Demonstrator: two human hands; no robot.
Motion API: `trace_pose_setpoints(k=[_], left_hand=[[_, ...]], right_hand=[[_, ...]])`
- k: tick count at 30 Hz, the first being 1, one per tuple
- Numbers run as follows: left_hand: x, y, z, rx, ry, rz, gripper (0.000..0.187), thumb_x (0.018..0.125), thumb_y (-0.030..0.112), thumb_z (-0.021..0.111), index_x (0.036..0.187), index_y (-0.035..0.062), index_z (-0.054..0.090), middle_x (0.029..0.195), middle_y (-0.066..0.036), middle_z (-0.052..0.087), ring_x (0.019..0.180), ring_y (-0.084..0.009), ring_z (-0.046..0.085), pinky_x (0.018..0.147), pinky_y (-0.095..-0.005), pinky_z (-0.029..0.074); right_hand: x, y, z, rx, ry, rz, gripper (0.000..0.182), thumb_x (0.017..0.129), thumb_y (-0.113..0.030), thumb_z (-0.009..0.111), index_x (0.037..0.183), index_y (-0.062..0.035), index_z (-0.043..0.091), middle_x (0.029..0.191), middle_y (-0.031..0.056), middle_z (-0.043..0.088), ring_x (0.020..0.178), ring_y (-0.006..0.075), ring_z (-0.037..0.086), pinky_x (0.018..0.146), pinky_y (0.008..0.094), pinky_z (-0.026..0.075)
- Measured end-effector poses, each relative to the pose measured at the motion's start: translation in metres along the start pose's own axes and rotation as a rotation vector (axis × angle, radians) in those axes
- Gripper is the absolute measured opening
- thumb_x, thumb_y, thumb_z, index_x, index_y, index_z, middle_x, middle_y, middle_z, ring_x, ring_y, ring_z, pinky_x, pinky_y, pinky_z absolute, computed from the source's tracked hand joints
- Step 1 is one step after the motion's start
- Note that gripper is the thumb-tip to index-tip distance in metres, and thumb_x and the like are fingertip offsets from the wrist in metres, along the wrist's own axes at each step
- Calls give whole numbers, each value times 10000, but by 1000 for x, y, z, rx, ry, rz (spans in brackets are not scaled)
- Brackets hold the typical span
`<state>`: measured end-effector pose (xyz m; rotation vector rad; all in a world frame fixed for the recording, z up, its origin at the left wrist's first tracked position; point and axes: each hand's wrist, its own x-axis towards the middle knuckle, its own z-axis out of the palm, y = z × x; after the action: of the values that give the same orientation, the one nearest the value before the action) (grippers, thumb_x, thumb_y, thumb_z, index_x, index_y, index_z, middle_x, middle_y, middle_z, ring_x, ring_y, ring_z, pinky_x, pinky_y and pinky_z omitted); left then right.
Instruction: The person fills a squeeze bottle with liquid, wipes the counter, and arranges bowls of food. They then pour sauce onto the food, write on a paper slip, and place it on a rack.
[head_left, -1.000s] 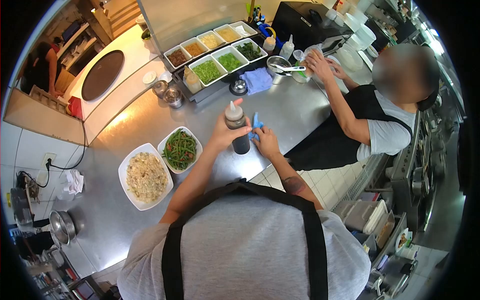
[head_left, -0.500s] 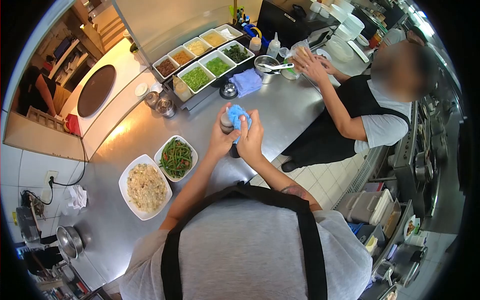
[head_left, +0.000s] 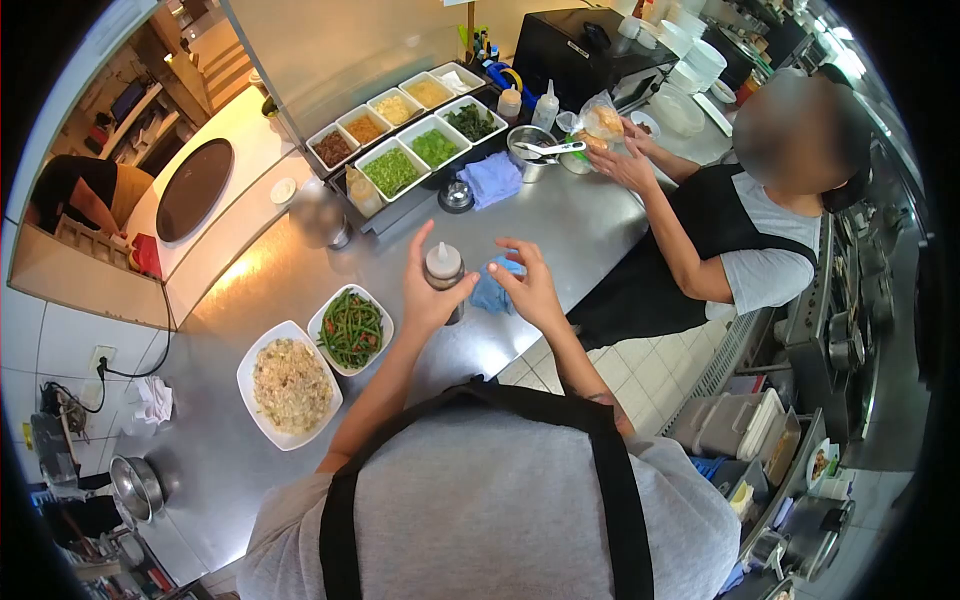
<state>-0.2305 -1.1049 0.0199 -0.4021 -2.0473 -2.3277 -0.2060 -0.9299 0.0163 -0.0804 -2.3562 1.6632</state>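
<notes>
Squeeze bottle (head_left: 444,266) upright, nozzle (head_left: 443,249) up

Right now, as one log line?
left hand: around bottle, grip unclear | right hand: open, by blue cloth | rice: beside beans

The left hand (head_left: 428,297) partly hides the bottle (head_left: 444,263); a co-worker's head (head_left: 800,130) is blurred.

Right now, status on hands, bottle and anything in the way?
Left hand at bottle, grip unclear. Right hand open by cloth. Bottle upright. Beans clear of both hands.
</notes>
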Motion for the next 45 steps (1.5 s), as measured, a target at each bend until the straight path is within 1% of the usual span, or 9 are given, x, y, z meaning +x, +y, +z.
trace_pose_setpoints(k=[3, 6, 14, 22, 26, 30, 33, 36, 45], left_hand=[[-5, -17, 4, -117, -111, -33, 1021, 662, 23, 774, 1499, 86, 194, 997, -66, 614, 891, -154, 622, 795, -304, 513], [-11, 0, 10, 107, -226, 34, 1120, 628, 45, 768, 1526, 88, 101, 1084, -88, 606, 948, -199, 624, 834, -323, 506], [4, -1, 15, 341, 5, 59, 1171, 657, 173, 828, 1506, 5, 40, 915, -130, 697, 827, -258, 695, 763, -341, 530], [49, -6, 18, 479, 175, 233, 1134, 688, 209, 810, 1505, -4, 53, 1434, -273, 306, 1304, -409, 347, 1080, -482, 298], [23, -75, 45, 851, -44, 283, 895, 738, 307, 743, 1474, 65, 294, 1475, -291, 235, 1359, -471, 227, 1080, -606, 231], [-16, -110, 61, 996, -613, 244, 545, 830, 277, 648, 1315, 66, 519, 1441, -167, 371, 1351, -355, 321, 1064, -589, 275], [-24, -160, 44, 1097, -563, 485, 432, 837, 191, 600, 1249, 66, 567, 1349, -95, 479, 1297, -258, 405, 1046, -538, 322], [-17, -167, 34, 983, -539, 420, 373, 814, 130, 581, 1180, 65, 607, 1241, -44, 555, 1219, -198, 476, 1029, -463, 356], [-8, -171, 26, 654, -420, 364, 188, 711, 67, 683, 879, 34, 608, 1087, -78, 625, 1097, -233, 567, 985, -418, 392]], right_hand=[[8, -55, -17, 169, -334, -72, 426, 743, -285, 770, 1067, -58, 613, 1025, 145, 611, 857, 287, 633, 671, 390, 499], [13, -77, -14, -363, -418, -387, 316, 752, -256, 757, 977, -71, 634, 882, 111, 635, 718, 249, 645, 610, 342, 494], [36, -73, 16, -537, -252, -385, 356, 732, -416, 723, 801, -88, 603, 644, 127, 631, 581, 318, 638, 550, 401, 496], [170, -93, -7, -503, 218, -493, 392, 779, -423, 715, 809, -48, 603, 532, 133, 567, 461, 278, 580, 492, 381, 466], [282, -90, -16, -465, 489, -540, 408, 805, -420, 701, 883, -34, 594, 797, 187, 654, 706, 378, 650, 613, 452, 506], [377, -46, -4, -660, 481, -512, 420, 813, -424, 694, 964, -42, 605, 910, 187, 661, 794, 389, 659, 677, 468, 528], [418, -2, 9, -794, 326, -407, 466, 812, -438, 689, 1057, -52, 601, 937, 189, 668, 843, 391, 663, 731, 473, 534], [439, 28, 19, -877, 191, -323, 518, 806, -448, 689, 1131, -57, 592, 971, 203, 677, 873, 389, 668, 764, 478, 535], [457, 43, 37, -1145, -79, 45, 373, 819, -378, 682, 1095, -128, 682, 1101, 111, 684, 1017, 296, 660, 834, 529, 469]])
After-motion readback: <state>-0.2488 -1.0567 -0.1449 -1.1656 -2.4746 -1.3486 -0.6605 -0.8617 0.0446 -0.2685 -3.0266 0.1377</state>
